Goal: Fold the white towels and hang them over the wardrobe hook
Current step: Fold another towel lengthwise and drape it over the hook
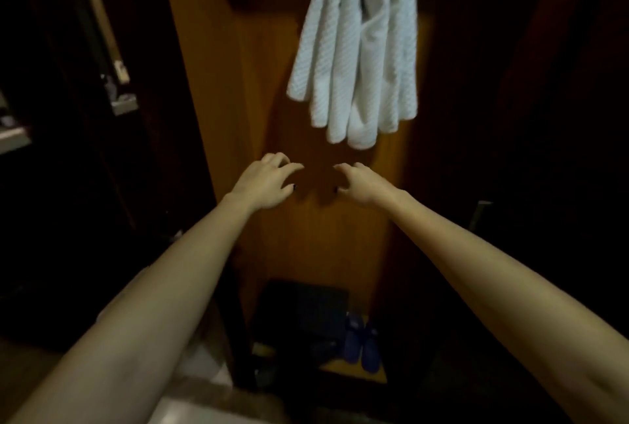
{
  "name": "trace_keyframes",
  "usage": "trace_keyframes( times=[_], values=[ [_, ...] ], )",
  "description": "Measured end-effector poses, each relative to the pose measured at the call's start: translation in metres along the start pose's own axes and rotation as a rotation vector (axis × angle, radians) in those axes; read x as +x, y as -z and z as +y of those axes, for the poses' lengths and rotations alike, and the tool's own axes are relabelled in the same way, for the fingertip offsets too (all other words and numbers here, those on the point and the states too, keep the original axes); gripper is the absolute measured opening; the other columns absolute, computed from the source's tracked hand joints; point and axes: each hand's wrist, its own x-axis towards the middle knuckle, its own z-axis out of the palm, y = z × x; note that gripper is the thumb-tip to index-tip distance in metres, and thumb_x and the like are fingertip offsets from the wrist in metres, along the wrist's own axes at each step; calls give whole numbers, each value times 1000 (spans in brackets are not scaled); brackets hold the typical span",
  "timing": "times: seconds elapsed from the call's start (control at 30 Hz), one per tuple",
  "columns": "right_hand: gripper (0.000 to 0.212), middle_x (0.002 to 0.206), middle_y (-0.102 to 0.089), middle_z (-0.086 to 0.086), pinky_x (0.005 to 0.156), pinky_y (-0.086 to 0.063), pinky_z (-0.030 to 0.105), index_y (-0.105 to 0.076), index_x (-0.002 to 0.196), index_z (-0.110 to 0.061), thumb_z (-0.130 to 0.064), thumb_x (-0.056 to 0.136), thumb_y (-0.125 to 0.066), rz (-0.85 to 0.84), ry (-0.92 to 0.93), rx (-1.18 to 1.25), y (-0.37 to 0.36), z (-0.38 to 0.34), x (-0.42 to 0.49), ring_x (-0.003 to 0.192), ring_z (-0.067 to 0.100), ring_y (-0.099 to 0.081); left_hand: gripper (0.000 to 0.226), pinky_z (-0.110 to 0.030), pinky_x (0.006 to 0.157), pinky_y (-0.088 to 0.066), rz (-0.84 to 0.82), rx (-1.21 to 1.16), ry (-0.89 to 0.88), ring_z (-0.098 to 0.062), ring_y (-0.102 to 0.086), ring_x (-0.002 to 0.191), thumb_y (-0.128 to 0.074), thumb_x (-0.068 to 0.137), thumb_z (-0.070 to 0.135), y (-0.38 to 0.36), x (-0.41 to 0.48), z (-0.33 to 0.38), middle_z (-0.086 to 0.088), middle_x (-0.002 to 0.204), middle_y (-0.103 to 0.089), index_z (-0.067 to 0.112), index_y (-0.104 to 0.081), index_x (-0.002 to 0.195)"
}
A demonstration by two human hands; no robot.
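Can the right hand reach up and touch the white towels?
Probably yes. The right hand is empty and hangs just below the white towels, with nothing between them.

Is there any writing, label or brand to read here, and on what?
None can be read.
The white towels show only a woven pattern.
The blue items on the wardrobe floor and the small things on the left shelf are too dark and blurred to show any text.
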Motion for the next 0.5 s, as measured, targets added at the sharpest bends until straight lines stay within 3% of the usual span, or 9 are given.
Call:
trace_keyframes(
  times=[0.2,0.37,0.5],
  values=[
    [64,156,-22,19,111,-34,53,-18,153,-22,-27,99,-52,-252,11,62,-149,-66,-28,139,38,-32,55,-43,103,-35,-187,-248,382,-29,-28,134,-49,96,36,-99,-156,-51,-8,147,-32,26,-30,148],
    [61,151,-28,21,110,-33,54,-22,152,-17,-28,99,-50,-552,-4,144,-279,-132,-71,135,39,-35,61,-43,108,-34,-390,-257,570,-30,-30,136,-55,91,31,-163,-307,-72,-10,149,-33,21,-33,147],
    [57,139,-44,20,103,-41,52,-37,144,-15,-37,94,-49,-651,48,131,-352,-191,-107,123,43,-46,61,-44,109,-31,-456,-259,727,-29,-28,138,-54,93,28,-190,-404,-79,-11,151,-30,19,-30,148]
  ],
)
